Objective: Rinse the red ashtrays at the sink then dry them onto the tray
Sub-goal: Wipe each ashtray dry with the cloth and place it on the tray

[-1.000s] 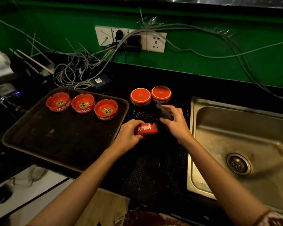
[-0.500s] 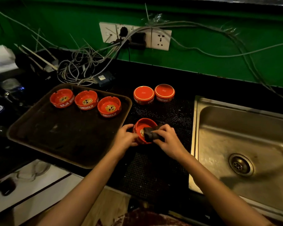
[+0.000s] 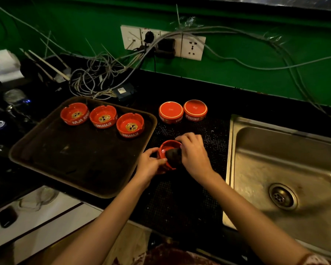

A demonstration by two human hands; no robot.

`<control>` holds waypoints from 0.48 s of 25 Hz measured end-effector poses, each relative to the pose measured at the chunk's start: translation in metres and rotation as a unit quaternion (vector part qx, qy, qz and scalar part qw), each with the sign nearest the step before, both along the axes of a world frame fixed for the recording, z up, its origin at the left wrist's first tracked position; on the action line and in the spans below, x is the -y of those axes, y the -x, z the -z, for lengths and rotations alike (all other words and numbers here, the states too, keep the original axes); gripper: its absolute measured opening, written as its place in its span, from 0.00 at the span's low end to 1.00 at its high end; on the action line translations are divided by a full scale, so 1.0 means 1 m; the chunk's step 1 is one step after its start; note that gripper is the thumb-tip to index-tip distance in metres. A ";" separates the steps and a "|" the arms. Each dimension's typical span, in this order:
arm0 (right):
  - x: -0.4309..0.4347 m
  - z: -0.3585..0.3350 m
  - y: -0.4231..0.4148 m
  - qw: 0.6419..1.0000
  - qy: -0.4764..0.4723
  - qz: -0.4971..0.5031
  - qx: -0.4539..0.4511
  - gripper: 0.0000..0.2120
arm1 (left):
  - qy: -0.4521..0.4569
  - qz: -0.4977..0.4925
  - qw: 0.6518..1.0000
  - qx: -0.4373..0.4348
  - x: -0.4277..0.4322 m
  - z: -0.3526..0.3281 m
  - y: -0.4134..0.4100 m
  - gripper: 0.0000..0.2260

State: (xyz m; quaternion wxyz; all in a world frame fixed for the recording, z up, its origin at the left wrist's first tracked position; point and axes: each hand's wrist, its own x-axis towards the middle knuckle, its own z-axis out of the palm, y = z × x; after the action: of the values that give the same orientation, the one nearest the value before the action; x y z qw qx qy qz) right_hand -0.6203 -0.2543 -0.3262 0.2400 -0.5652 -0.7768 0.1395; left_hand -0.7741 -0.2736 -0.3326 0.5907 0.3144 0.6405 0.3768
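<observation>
Hands [image 3: 194, 157], cloth [image 3: 173, 154] in tilted red ashtray [image 3: 169, 146]

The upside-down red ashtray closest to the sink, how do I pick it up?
Come from above and pinch the round red upside-down ashtray by its side wall, front and back. Its flat base faces up, and the other upside-down ashtray crowds its left side.

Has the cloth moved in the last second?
Yes. Judged against the two upside-down ashtrays, the cloth in the right hand has shifted left and toward the person, into the bowl of the ashtray the left hand holds.
</observation>
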 end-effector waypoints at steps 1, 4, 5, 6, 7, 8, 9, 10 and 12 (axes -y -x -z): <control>0.010 0.007 0.003 1.000 -0.003 -0.009 0.007 0.13 | -0.006 -0.006 1.000 0.002 0.000 0.000 -0.001 0.20; 0.029 0.025 0.000 0.994 0.080 -0.034 0.060 0.21 | -0.016 -0.006 1.000 -0.001 -0.001 0.001 -0.002 0.21; 0.028 0.026 -0.006 0.991 0.104 -0.047 0.076 0.24 | -0.016 -0.005 1.000 -0.004 -0.001 0.001 -0.001 0.22; 0.027 0.027 -0.012 0.986 0.119 -0.066 0.099 0.26 | -0.018 -0.002 1.000 -0.007 -0.001 0.001 -0.001 0.22; 0.026 0.028 -0.017 0.981 0.122 -0.082 0.124 0.28 | -0.023 -0.001 1.000 -0.011 -0.002 0.001 -0.002 0.23; 0.027 0.028 -0.019 0.981 0.112 -0.090 0.134 0.30 | -0.026 -0.002 1.000 -0.011 -0.002 0.001 -0.003 0.23; 0.029 0.029 -0.015 0.985 0.093 -0.085 0.117 0.30 | -0.028 -0.008 1.000 -0.008 -0.003 0.001 -0.005 0.23; 0.032 0.030 -0.007 0.991 0.080 -0.072 0.076 0.30 | -0.028 -0.017 0.999 -0.005 -0.003 0.001 -0.007 0.22; 0.039 0.031 0.014 0.994 0.090 -0.043 -0.046 0.28 | -0.032 -0.027 0.999 -0.005 -0.003 0.003 -0.006 0.22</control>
State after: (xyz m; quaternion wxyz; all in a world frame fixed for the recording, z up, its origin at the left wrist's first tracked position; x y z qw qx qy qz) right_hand -0.6339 -0.2937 -0.3569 0.2173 -0.5434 -0.7730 0.2451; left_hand -0.7678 -0.2701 -0.3351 0.5669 0.3178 0.6393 0.4110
